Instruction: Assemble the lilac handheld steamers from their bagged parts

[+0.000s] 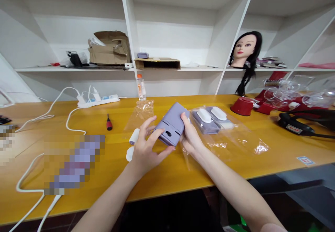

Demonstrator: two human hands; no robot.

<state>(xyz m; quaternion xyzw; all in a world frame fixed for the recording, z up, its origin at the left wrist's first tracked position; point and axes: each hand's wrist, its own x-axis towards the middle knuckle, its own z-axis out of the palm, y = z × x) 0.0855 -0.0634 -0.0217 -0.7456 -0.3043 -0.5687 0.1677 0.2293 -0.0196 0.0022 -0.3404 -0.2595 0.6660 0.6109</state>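
Observation:
My right hand (192,136) grips a lilac box-shaped device (172,120) by its right side, thumb along the edge. The device is held tilted above the table, and a dark oval opening and narrow slots show at its near end. Around that near end are the fingers of my left hand (146,148), with index finger and thumb touching it and the other fingers spread to the left. Beside my left hand lie a white cylindrical piece (134,136) and a round white piece (129,154). Two similar lilac devices with white oval parts (206,122) lie in clear plastic to the right.
A red-and-black screwdriver (109,123), power strip (98,101) and white cables lie left, near a pixelated object (78,162). An orange-capped bottle (140,87) stands behind. Red-based items (242,106) and a black strapped object (295,124) sit right. Shelves hold cartons (110,49) and a mannequin head (244,49).

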